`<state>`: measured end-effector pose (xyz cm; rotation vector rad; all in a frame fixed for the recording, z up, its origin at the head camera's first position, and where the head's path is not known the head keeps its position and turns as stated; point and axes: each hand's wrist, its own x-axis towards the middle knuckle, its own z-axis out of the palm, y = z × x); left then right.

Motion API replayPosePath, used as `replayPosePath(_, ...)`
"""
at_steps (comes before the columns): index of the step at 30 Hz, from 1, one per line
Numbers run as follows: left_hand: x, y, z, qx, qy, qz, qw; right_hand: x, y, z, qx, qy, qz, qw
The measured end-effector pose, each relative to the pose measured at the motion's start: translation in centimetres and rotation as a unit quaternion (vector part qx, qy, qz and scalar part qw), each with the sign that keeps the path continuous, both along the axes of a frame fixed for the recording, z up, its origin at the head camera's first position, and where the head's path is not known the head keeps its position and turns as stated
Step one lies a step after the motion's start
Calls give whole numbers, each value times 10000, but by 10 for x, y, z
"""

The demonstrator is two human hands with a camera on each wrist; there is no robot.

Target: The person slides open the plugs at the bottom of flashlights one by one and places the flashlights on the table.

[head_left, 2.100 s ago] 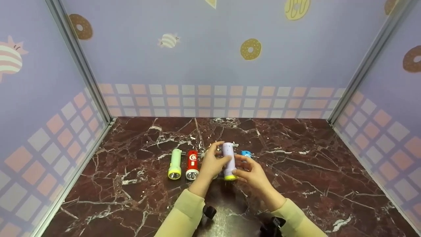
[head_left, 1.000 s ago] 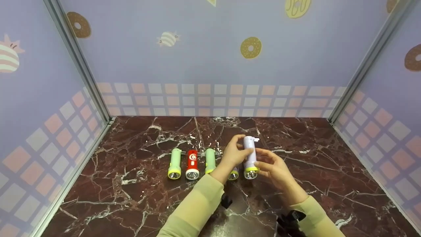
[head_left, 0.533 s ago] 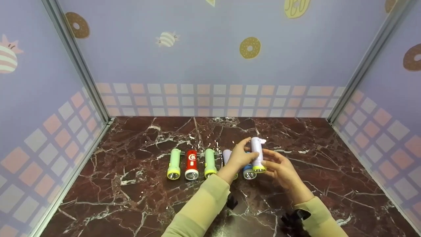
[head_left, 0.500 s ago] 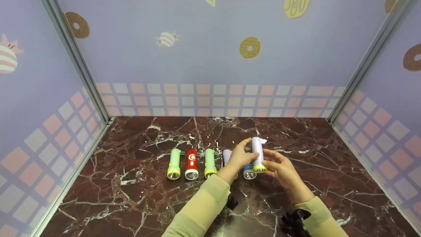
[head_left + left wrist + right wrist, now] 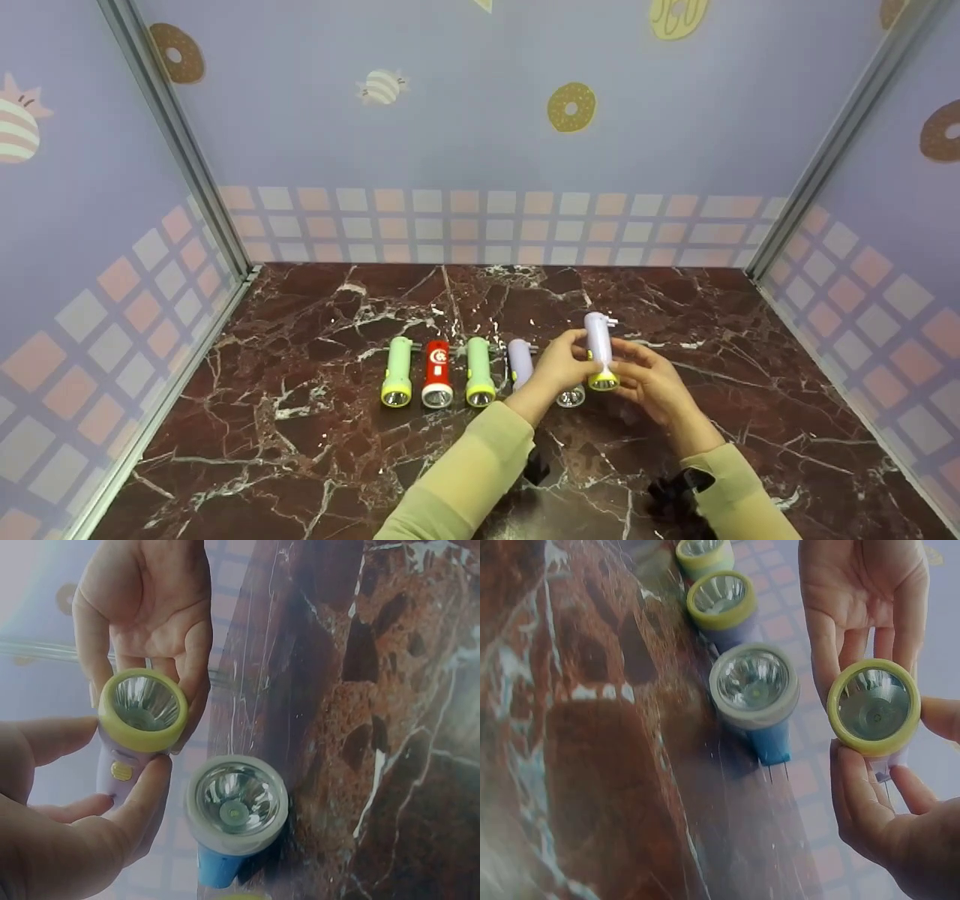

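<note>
Both hands hold a lilac flashlight (image 5: 598, 341) (image 5: 142, 709) (image 5: 874, 709) above the table. It has a yellow rim, a yellow switch and two metal prongs at its far end. My left hand (image 5: 562, 367) (image 5: 67, 832) grips it from the left, thumb near the head. From the right, fingers and thumb of my right hand (image 5: 652, 382) (image 5: 915, 832) pinch it close to the rim. A blue flashlight (image 5: 232, 817) (image 5: 754, 690) with a grey rim lies just left of it, mostly covered by my left hand in the head view.
Leftward in a row lie another lilac flashlight (image 5: 520, 360), a green flashlight (image 5: 479, 367), a red flashlight (image 5: 437, 371) and a second green flashlight (image 5: 398, 367), heads facing me. Patterned walls enclose the dark marbled table (image 5: 315, 450) at the back and sides.
Both hands have carried the lilac flashlight rightward along the row, past the blue one. It has turned so that its yellow switch now shows; the flashlights on the table stay put.
</note>
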<state>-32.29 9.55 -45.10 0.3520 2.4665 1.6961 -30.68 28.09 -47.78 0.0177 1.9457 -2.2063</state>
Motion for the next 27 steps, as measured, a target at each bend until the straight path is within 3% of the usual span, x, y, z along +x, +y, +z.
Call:
replayPosePath(12,-5,5,-1,-81,-316,-314,9990,-9,10,-10,264,-309,58,9992)
replayPosePath(16,-8,6,0,-289,-387,-348,9982,-11,11,-13,345,-365,98,9987)
replayPosePath(22,-10,9,1,-876,-168,-316,9955,-15,11,-15,492,-317,230,9980)
replayPosePath(27,-13,13,3,-1554,115,-299,9873,-18,10,-17,632,-327,299,9970)
